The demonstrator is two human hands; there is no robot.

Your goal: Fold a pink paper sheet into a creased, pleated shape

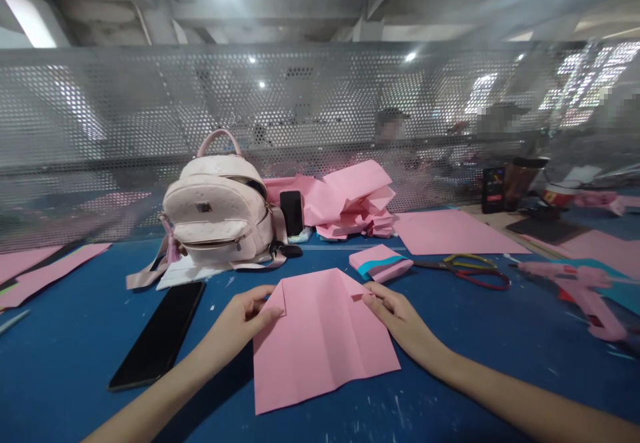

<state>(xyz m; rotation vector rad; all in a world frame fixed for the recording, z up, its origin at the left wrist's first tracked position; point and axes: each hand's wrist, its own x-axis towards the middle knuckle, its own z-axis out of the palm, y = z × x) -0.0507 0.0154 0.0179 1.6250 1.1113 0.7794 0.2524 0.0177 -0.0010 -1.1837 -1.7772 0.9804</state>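
Note:
A creased sheet of pink paper (320, 343) is held between my hands, low over the blue table. Its two far corners are folded inward, and several vertical creases run down it. My left hand (250, 316) pinches the folded left corner, thumb on top and fingers behind. At the right corner, my right hand (393, 310) grips the fold in the same way. Just beyond the paper lies a small folded pink packet (383, 264) with a blue band. Scissors (465, 266) with yellow and red handles lie right of that packet.
A dark phone (157, 336) lies left of my left forearm. Behind stand a pale pink backpack (217, 210), an upright phone (291, 212) and a heap of folded pink paper (353, 203). A pink glue gun (580, 290) lies at right. A perforated metal screen (320, 96) borders the table; people are beyond it.

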